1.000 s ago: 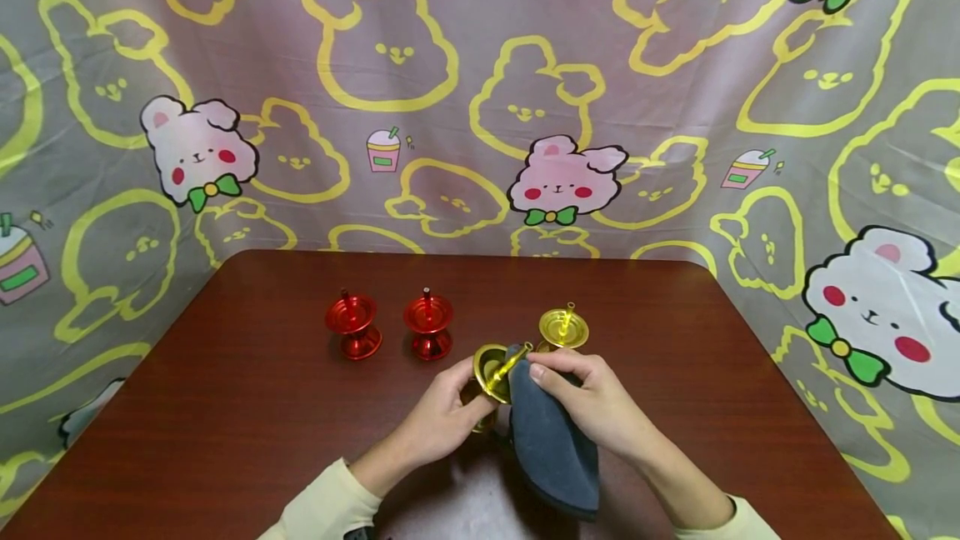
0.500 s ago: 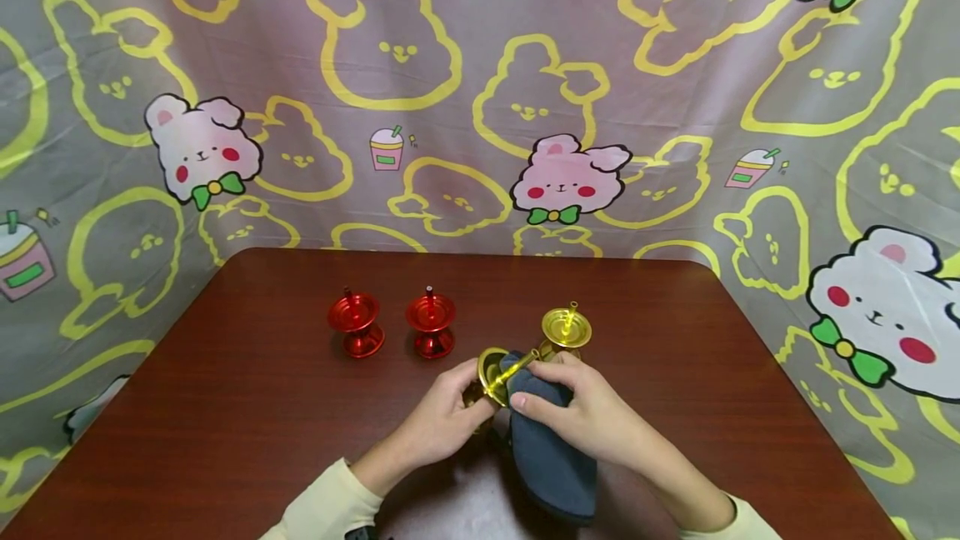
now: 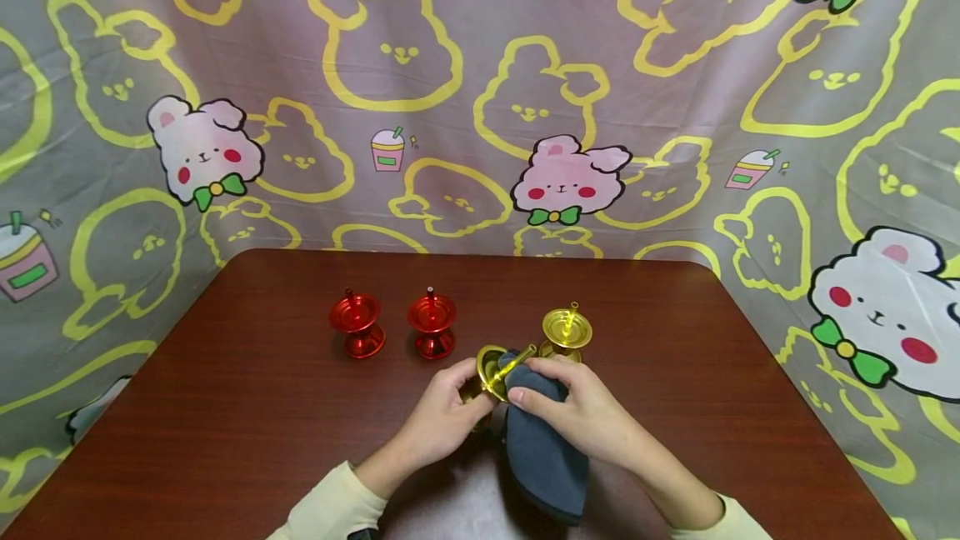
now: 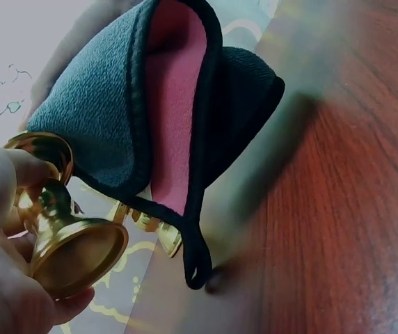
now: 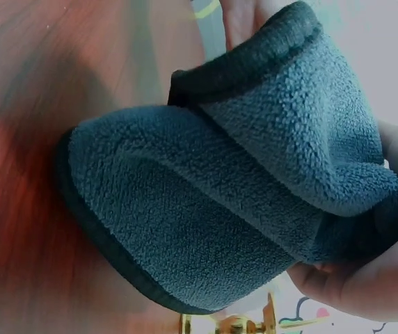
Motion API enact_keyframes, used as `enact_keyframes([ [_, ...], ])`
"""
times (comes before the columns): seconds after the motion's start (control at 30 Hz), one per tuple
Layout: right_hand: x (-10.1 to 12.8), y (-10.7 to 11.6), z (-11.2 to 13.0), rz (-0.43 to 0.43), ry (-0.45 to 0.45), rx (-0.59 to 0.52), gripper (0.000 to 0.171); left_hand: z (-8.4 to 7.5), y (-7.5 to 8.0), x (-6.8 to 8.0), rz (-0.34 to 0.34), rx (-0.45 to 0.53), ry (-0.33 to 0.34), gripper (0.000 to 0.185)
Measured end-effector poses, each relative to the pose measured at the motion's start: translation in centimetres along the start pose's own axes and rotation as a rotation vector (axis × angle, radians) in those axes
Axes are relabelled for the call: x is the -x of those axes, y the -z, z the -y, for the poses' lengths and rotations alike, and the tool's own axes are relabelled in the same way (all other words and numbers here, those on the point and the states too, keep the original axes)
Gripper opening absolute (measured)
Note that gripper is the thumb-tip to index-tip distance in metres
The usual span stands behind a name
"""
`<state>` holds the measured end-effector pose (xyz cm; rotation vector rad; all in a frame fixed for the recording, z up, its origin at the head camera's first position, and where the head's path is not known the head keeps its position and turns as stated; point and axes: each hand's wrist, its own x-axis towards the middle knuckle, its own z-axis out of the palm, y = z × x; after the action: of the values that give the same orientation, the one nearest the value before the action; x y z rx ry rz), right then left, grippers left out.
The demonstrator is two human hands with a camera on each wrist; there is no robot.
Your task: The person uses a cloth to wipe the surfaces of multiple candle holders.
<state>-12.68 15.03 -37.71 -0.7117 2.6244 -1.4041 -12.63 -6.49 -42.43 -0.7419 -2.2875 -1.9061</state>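
My left hand [image 3: 442, 413] grips a gold candle holder [image 3: 489, 363] around its stem, tilting it so the dish and central spike lean right. In the left wrist view the holder's round base [image 4: 77, 254] faces the camera. A blue-grey cloth [image 3: 546, 461] with a dark edge hangs from my right hand [image 3: 588, 407], which pinches it against the dish beside the spike. The cloth's pink inner side [image 4: 174, 118] and a small hanging loop [image 4: 197, 261] show from the left wrist. Folds of cloth hide most of the right fingertips.
Just beyond my right hand stands a second gold candle holder [image 3: 567, 329]. Two red candle holders [image 3: 355, 315] stand upright farther left on the brown table [image 3: 225, 407]. A patterned curtain [image 3: 435, 23] hangs behind the table.
My right hand has moved slightly down and left, its thumb now closer to the dish. The cloth has shifted a little left with it. The left hand keeps its grip on the candle holder.
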Motion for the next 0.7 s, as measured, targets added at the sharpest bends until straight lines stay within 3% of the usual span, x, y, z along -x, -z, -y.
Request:
enact_keyframes([
  [0.2, 0.3, 0.2, -0.1, 0.058, 0.003, -0.054, 0.042, 0.1, -0.1, -0.1, -0.062, -0.079, -0.038, 0.023],
  [0.47, 0.0, 2.1, -0.5, 0.185, 0.048, -0.085, 0.037, 0.5, 0.5, -0.5, -0.019, -0.083, -0.085, 0.024],
  [0.7, -0.3, 2.5, -0.3, 0.146, 0.107, -0.058, 0.021, 0.3, 0.9, -0.6, 0.012, -0.086, -0.102, 0.03],
])
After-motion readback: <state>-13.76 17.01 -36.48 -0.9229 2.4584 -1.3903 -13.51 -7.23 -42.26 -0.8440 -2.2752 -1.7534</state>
